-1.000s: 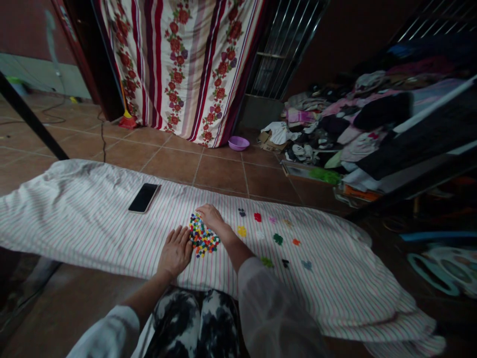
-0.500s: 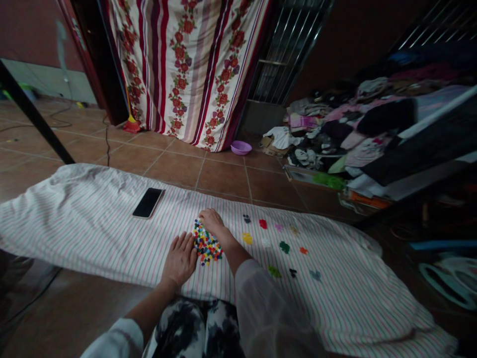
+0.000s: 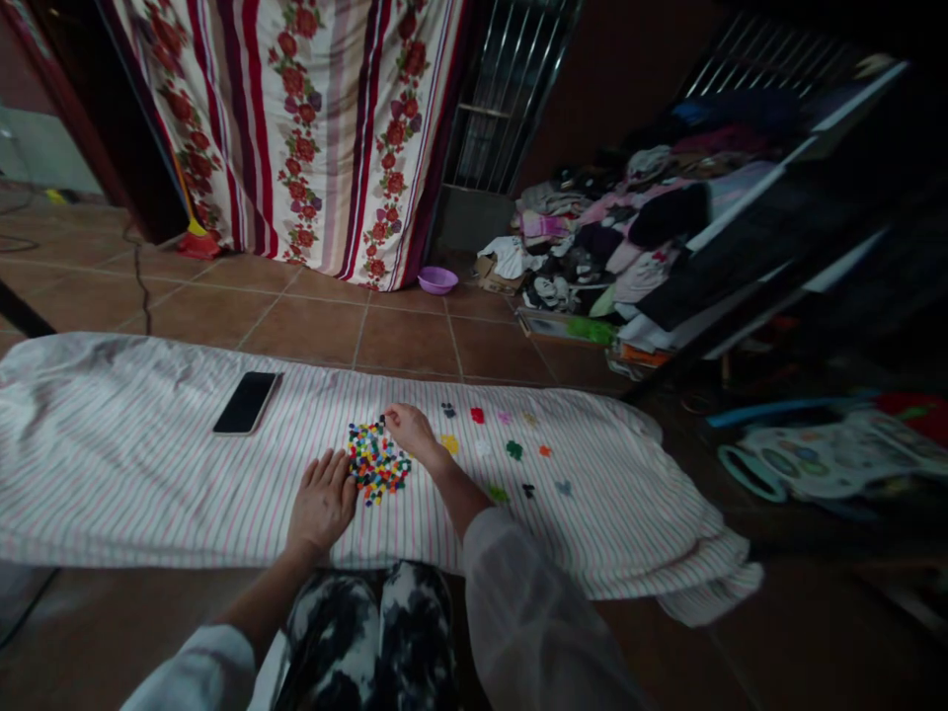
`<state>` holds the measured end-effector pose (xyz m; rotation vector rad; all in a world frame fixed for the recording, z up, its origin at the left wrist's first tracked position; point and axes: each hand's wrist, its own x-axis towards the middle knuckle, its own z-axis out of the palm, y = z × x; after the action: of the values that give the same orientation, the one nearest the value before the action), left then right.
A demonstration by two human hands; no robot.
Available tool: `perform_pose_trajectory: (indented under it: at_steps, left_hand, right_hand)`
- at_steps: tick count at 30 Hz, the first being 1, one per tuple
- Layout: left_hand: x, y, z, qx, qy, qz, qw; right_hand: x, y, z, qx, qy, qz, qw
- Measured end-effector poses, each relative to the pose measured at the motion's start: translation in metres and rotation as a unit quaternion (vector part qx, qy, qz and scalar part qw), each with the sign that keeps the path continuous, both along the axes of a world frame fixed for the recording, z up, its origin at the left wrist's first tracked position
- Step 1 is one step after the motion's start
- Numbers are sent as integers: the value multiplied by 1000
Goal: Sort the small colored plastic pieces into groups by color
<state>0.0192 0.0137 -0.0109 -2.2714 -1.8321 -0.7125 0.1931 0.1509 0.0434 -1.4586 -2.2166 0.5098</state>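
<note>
A loose pile of small multicoloured pieces (image 3: 379,464), bead-like, lies on the striped cloth. My left hand (image 3: 324,501) rests flat on the cloth at the pile's left edge, fingers stretched out. At the pile's upper right, my right hand (image 3: 412,433) is closed in a pinch, with a small dark piece (image 3: 383,419) at its fingertips. Right of this hand, pieces lie in small groups by colour: dark grey (image 3: 448,409), red (image 3: 477,416), yellow (image 3: 448,444), dark green (image 3: 513,450), orange (image 3: 545,451), light green (image 3: 498,493), black (image 3: 528,491) and others.
A phone (image 3: 247,403) lies left of the pile on the striped cloth (image 3: 148,464). Beyond the cloth are a tiled floor, a purple basin (image 3: 437,280), a floral curtain (image 3: 333,148) and a heap of clothes (image 3: 592,237). A dark slanted frame (image 3: 681,346) stands at right.
The view has swung to the right, so everything sits further left. My right hand has drawn slightly off the pile, uncovering more pieces. My left hand stays flat beside it.
</note>
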Motion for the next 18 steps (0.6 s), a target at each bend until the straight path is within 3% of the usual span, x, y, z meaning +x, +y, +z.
perform_pose_trajectory:
  at_steps: [5, 8, 14, 18]
  left_hand:
    - [-3, 1, -4, 9, 11, 2, 1000]
    - [-4, 1, -6, 20, 14, -2, 1000]
    - [-5, 2, -8, 35, 23, -11, 999]
    - [-6, 2, -10, 39, 26, -14, 999]
  right_hand:
    - [47, -4, 2, 15, 36, -54, 998]
    - [85, -5, 1, 30, 72, -121, 990]
    - [177, -7, -4, 67, 108, -275, 953]
    - [232, -11, -12, 44, 135, -363, 921]
